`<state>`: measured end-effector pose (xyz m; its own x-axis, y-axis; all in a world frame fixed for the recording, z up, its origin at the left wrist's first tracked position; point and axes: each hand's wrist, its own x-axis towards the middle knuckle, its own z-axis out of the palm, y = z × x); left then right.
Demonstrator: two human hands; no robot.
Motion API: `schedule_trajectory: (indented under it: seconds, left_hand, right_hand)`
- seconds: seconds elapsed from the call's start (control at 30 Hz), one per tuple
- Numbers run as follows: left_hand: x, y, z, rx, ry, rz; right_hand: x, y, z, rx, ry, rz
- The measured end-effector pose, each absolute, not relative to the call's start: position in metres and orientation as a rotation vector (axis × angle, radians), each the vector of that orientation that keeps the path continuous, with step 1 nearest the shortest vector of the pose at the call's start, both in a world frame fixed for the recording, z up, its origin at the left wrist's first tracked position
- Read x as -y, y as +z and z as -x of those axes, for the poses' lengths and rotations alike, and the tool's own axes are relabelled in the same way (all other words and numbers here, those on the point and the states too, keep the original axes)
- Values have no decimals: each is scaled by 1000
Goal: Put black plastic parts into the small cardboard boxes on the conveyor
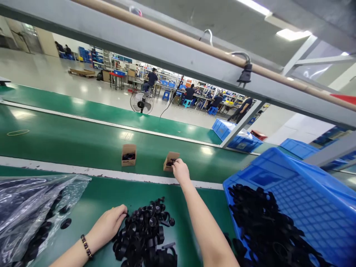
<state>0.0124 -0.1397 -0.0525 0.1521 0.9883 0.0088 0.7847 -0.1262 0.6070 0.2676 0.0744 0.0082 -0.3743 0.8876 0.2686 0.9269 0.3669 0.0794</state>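
Observation:
My right hand (181, 171) reaches over the green belt to a small open cardboard box (168, 165). Its fingers are pinched together at the box's mouth, beside dark pieces inside; what they grip is hidden. On the near green surface, my left hand (111, 221), wearing a beaded bracelet, rests at the upper left edge of a pile of black round plastic parts (144, 233). The fingers are curled together, and I cannot make out whether a small part is between them. A second cardboard box (129, 155) with dark contents stands on the belt farther left.
A blue plastic crate (311, 207) full of black parts leans at the right. At the left lies a clear plastic bag (33, 207) of black parts. A rubber band (18, 132) is on the belt. Overhead runs a metal beam (167, 44); a fan (141, 102) and people are beyond.

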Motion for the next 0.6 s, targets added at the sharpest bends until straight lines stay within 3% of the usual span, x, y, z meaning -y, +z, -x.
schedule_trajectory:
  seconds: [0.6]
  left_hand:
    - [145,-68,-13,-1855,498,-2302]
  right_hand:
    - [-83,-37,-187,2646,-373,1347]
